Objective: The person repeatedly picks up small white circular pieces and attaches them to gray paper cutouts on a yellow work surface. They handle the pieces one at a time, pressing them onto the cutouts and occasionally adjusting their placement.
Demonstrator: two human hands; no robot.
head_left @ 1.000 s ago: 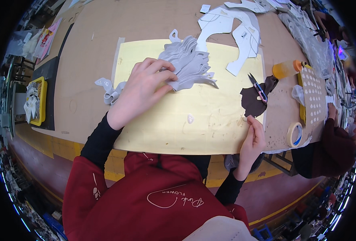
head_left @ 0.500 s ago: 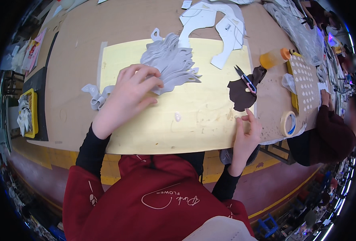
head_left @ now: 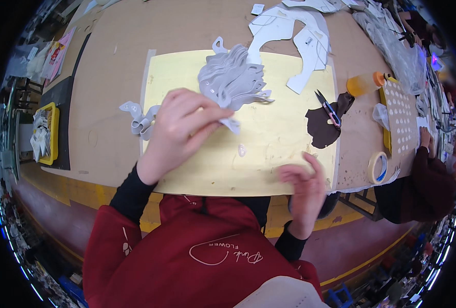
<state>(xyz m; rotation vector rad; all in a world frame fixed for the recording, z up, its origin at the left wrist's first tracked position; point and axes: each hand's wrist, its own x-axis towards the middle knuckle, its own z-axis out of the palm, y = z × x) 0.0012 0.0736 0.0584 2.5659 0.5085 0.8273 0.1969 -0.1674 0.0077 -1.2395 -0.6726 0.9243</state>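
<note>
Between the thumb and fingers of my left hand is the end of a thin grey cut piece, its tip poking out past the fingertips. Just beyond lies a fanned stack of similar grey pieces on the yellow sheet. My right hand, slightly blurred, hovers over the sheet's near right part with fingers apart and nothing visible in them. A small pale oval piece lies between the hands. Left of my left wrist, curled grey pieces rest at the sheet's edge.
Snips lie on a dark brown scrap at right. Beyond are an orange-capped bottle, a board of pale dots and a tape roll. White patterns lie at the back. A co-worker's sleeve is far right.
My left hand has moved right and now pinches a grey piece drawn toward me from the stack. My right hand has drawn back from beside the brown scrap, fingers spreading. The view has shifted slightly.
</note>
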